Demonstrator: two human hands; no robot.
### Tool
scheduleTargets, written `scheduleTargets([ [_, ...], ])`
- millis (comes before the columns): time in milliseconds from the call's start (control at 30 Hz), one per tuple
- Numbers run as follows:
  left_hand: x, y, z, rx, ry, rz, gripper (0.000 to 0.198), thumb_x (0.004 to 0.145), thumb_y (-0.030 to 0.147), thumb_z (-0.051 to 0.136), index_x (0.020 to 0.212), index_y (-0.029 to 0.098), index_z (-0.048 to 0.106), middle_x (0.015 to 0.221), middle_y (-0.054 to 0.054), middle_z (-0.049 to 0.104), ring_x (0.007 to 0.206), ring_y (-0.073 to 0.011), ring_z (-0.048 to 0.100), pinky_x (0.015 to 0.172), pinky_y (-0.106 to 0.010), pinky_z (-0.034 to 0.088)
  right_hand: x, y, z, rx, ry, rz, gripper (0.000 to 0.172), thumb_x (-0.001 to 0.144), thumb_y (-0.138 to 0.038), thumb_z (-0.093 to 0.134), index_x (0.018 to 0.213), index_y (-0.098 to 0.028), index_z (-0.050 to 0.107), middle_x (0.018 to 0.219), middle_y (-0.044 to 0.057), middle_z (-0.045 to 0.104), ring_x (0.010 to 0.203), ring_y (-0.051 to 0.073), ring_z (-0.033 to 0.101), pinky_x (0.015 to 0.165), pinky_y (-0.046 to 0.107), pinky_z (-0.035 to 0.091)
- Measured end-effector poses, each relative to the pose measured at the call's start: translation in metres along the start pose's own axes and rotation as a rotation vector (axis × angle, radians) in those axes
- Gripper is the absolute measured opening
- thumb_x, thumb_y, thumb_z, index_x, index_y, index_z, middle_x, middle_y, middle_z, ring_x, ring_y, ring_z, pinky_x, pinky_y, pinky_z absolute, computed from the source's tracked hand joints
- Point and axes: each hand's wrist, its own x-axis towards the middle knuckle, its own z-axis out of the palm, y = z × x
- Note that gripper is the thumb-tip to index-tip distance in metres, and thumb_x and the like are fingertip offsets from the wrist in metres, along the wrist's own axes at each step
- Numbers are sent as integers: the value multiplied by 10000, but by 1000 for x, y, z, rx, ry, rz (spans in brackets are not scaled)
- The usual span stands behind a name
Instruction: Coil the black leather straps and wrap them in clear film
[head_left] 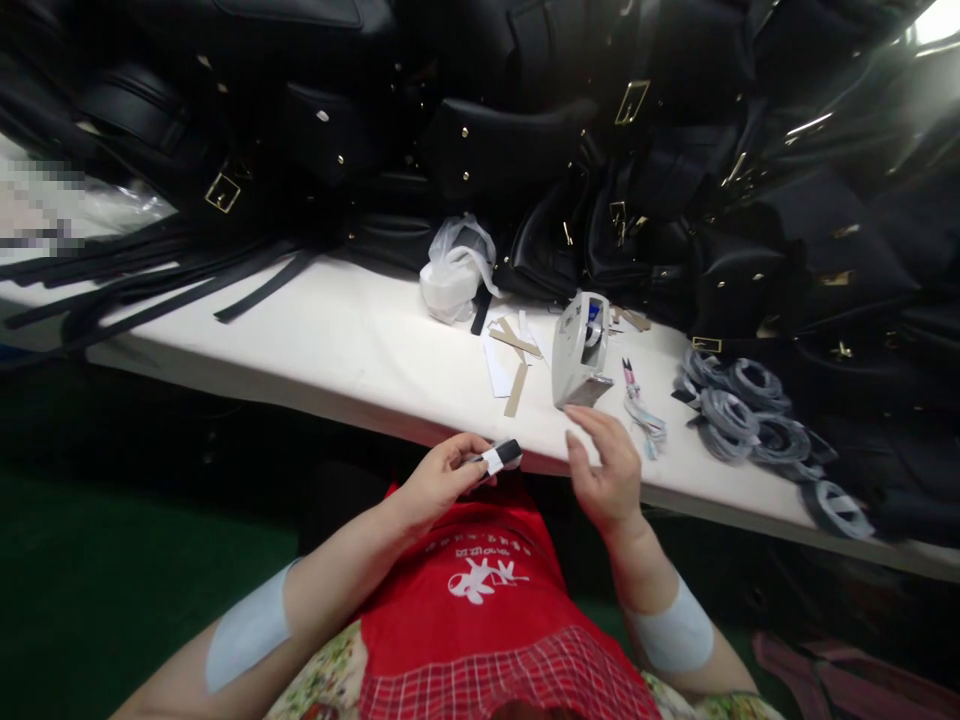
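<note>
My left hand [442,472] is closed round a small black strap bundle [509,452] with a white band across it, held just in front of the table's near edge. The rest of the bundle is hidden by my fingers. My right hand [609,468] is raised near the foot of a white tape dispenser [574,350], fingers apart and holding nothing that I can see. Right of the dispenser lies a pair of small pink-handled snips [629,375]. Several coiled straps in clear plastic [727,422] lie farther right.
Black bags with gold buckles [517,140] are piled along the back of the white table [360,340]. Long black straps [187,285] spread at the left. A white plastic bag [454,275] and paper and card strips [514,350] lie mid-table.
</note>
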Motion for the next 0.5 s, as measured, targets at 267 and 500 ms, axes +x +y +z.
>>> scheduleTargets([
  [267, 1, -4, 1, 161, 3, 132, 188, 757, 322, 653, 840, 161, 601, 762, -38, 670, 728, -168, 576, 688, -270, 413, 54, 104, -10, 158, 54, 516, 345, 858, -444, 525, 870, -182, 749, 964, 110, 726, 1036, 260, 604, 1026, 476, 388],
  [500, 2, -8, 3, 320, -3, 202, 143, 771, 294, 589, 827, 164, 608, 766, -34, 628, 744, -192, 555, 713, -287, 408, 66, 107, 7, 384, 147, 561, 355, 710, -523, 677, 702, -174, 741, 811, 91, 746, 818, 242, 673, 798, 395, 511],
])
